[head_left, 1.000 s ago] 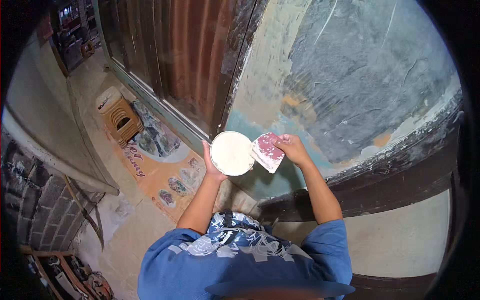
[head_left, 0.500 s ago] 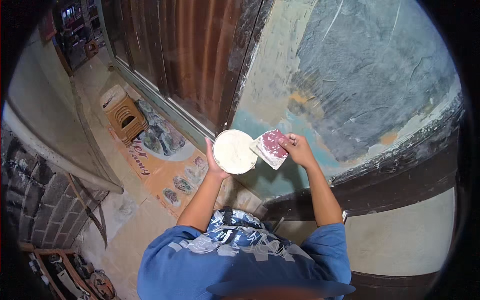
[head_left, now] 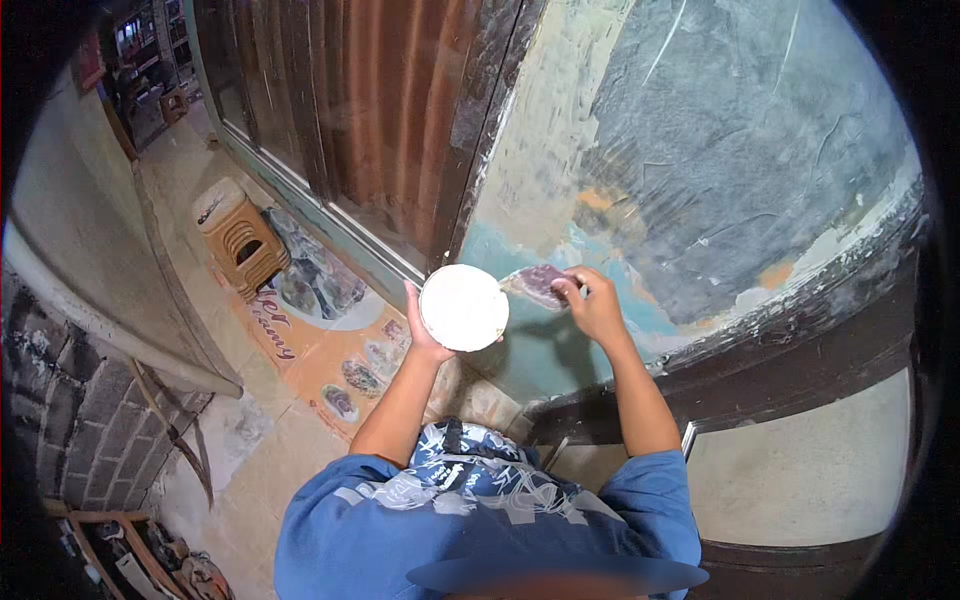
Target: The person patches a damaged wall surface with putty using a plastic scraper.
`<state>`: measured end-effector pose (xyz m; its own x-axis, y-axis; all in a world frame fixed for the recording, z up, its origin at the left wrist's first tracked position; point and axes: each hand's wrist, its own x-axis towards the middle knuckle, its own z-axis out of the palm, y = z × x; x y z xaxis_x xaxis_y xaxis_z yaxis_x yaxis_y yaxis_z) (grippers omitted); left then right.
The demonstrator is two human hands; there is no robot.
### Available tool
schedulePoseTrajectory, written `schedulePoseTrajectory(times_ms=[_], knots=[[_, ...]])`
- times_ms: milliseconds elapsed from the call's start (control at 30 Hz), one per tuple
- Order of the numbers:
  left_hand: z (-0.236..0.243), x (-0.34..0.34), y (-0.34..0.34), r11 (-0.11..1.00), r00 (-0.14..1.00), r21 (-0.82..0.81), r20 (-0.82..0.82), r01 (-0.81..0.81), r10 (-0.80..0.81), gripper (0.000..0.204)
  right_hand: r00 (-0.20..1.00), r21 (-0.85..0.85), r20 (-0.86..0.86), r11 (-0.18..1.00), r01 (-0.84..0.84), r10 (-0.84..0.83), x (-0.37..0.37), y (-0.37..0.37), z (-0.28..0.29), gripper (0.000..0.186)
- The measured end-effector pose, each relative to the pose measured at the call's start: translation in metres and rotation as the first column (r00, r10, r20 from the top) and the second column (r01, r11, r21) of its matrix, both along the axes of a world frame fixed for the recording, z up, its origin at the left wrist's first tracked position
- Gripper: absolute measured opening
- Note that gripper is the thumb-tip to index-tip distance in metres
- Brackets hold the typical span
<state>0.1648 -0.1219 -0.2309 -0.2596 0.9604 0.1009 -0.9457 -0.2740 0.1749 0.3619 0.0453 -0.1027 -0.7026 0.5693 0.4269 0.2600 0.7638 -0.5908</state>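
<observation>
A round tub of creamy white filler (head_left: 464, 308) rests in my left hand (head_left: 424, 333), whose fingers wrap round its left side and underneath. My right hand (head_left: 597, 302) pinches a flat, dark red scraper (head_left: 545, 286) between thumb and fingers. White paste smears the scraper, and its far edge is by the tub's right rim; I cannot tell whether they touch. Beyond both hands stands a patchy wall (head_left: 690, 150), grey over much of its face, with pale filler along the left and turquoise low down.
Left of the wall is a dark-framed window (head_left: 390, 130) with a brown curtain. An orange-brown plastic stool (head_left: 240, 238) stands on a printed orange sheet (head_left: 300, 350) on the floor. Grey blockwork (head_left: 85, 400) and a wooden rack of tools (head_left: 125, 555) are at the left.
The scraper has tilted from showing its broad face to a nearly edge-on slant. Both the tub and my left hand have shifted slightly left.
</observation>
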Motion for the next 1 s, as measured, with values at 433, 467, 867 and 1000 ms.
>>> schedulePoseTrajectory(times_ms=[433,467,867,1000], knots=[[0.003,-0.006,0.005,0.999,0.998,0.036,0.048,0.028,-0.030,0.098,0.898,0.490,-0.078,0.767,0.414,-0.434,0.006,0.075,-0.002,0.016],[-0.006,-0.010,0.008,0.999,0.998,0.036,0.050,0.021,-0.023,0.098,0.894,0.529,-0.094,0.738,0.418,-0.439,0.005,0.077,-0.003,0.017],[-0.026,-0.019,0.016,0.987,0.995,-0.128,-0.011,-0.098,0.097,0.099,0.921,0.562,-0.156,0.735,0.380,-0.357,-0.003,0.079,0.005,0.015],[-0.025,-0.020,0.016,0.980,0.992,-0.159,0.012,-0.119,0.122,0.098,0.951,0.565,-0.102,0.770,0.296,-0.291,0.000,0.075,-0.010,0.015]])
